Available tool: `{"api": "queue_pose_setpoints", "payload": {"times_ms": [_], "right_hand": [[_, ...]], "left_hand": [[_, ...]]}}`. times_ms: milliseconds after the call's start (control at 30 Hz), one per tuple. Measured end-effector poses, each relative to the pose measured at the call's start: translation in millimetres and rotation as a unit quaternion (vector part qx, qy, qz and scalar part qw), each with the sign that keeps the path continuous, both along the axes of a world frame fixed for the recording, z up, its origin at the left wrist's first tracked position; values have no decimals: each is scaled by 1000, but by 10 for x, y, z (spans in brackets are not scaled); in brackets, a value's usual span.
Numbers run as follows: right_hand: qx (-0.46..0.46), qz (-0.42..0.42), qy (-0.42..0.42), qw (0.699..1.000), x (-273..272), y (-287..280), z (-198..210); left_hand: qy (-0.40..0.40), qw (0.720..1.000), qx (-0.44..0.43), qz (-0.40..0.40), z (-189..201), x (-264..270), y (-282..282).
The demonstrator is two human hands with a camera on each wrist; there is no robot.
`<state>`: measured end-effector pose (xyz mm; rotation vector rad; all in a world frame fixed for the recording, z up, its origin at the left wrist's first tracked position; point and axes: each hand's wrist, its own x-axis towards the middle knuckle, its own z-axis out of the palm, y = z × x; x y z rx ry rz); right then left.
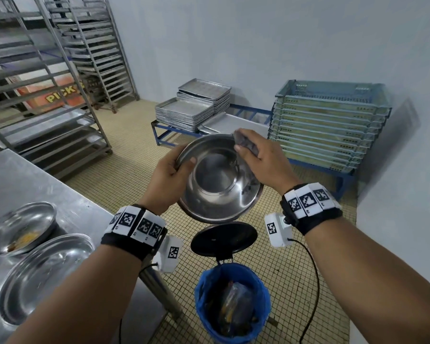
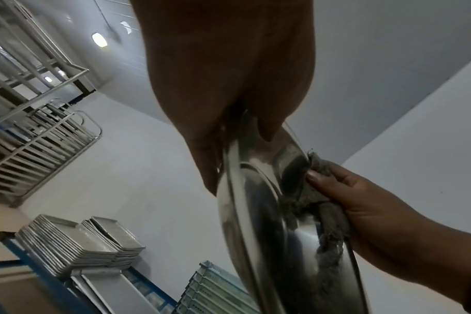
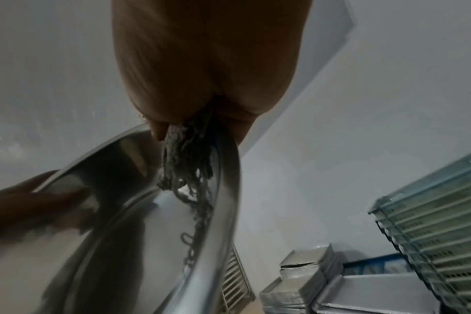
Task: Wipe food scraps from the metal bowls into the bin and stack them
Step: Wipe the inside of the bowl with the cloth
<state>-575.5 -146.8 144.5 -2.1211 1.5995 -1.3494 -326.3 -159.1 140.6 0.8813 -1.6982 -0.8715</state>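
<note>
Gripping bowl (image 1: 216, 180) rim, left hand (image 1: 168, 181); right hand (image 1: 260, 157) pinching rag (image 2: 320, 204); bin (image 1: 231, 301) only in head view.

Open floor (image 1: 139, 175) lies between the bench (image 1: 23, 180) and the crates (image 1: 330, 125). The raised lid (image 1: 224, 238) stands just behind the bin (image 1: 231, 301), whose mouth is open from above. Two bowls (image 1: 20, 227) crowd the bench's near end.

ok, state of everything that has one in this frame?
held bowl: tilted over the bin, being wiped
left hand: grips the bowl rim
right hand: presses grey rag inside bowl
bin: lid up, blue liner, scraps inside
far table bowl: dirty
near table bowl: few specks
</note>
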Motion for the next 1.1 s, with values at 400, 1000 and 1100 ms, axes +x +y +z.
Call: {"api": "queue_pose_setpoints", "payload": {"times_ms": [400,1000,1100], "right_hand": [[32,-56,-141,988,62,90,-445],[42,-15,-112,993,-3,3,-229],[29,13,43,999,-1,9,-30]], "left_hand": [[118,990,39,60,-34,-62,-12],[31,999,9,44,-125,-32,-24],[-47,999,-4,-2,-13,-7,-57]]}}
